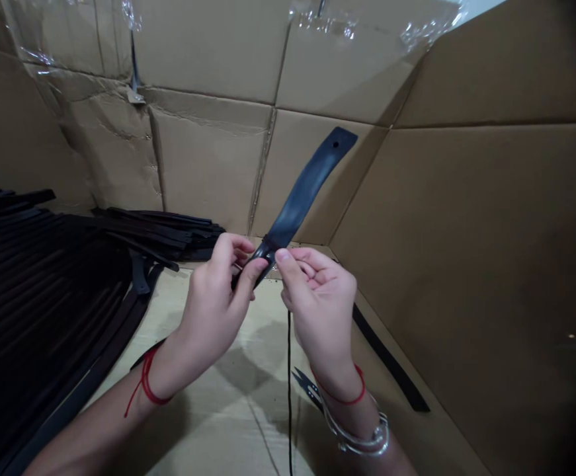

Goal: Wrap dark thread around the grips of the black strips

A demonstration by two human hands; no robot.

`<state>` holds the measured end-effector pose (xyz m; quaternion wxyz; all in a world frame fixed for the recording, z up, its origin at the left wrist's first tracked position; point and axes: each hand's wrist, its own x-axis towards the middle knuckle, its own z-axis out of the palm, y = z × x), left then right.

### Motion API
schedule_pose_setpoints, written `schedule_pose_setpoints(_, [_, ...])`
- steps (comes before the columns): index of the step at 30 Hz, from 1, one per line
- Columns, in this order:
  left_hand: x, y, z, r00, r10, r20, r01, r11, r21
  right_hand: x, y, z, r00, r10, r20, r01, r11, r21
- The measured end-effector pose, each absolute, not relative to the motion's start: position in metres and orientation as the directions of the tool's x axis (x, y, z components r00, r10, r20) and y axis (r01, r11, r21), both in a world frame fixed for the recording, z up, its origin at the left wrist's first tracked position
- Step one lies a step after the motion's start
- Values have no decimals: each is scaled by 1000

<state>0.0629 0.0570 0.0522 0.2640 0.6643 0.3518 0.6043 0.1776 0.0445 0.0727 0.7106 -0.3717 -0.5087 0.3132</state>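
A black strap [303,198] with a round hole near its tip slants up from my hands. My left hand [215,301] is closed around the strap's lower part, thumb on top. Just above that thumb, something dark and thin circles the strap. My right hand [317,297] is closed in a pinch at the strap's right edge. A thin black cord [289,383] hangs straight down from under the right hand's fingers. The pinched bit itself is hidden by the fingertips. Small thread snips [308,389] lie on the surface behind my right wrist.
Many black straps [44,297] lie piled along the left, with a smaller bunch [168,231] behind them. One loose strap [391,360] lies at the right. Tall cardboard walls [208,152] enclose the back and right of the pale work surface [228,396].
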Motion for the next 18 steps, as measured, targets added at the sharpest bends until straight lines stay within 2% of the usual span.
schedule_pose_setpoints(4, [62, 61, 48, 10, 621, 784, 407, -719, 564, 174, 43, 73, 279, 825, 491, -79, 529, -845])
schedule_pose_setpoints(8, [60, 59, 50, 44, 508, 860, 600, -702, 383, 171, 41, 73, 266, 823, 503, -76, 538, -840])
schedule_pose_setpoints(12, [58, 55, 53, 61, 432, 900, 684, -675, 278, 170, 38, 73, 254, 818, 516, -32, 540, -841])
schedule_pose_setpoints(18, [57, 53, 56, 161, 408, 899, 699, -690, 188, 169, 36, 73, 247, 809, 534, -38, 558, -829])
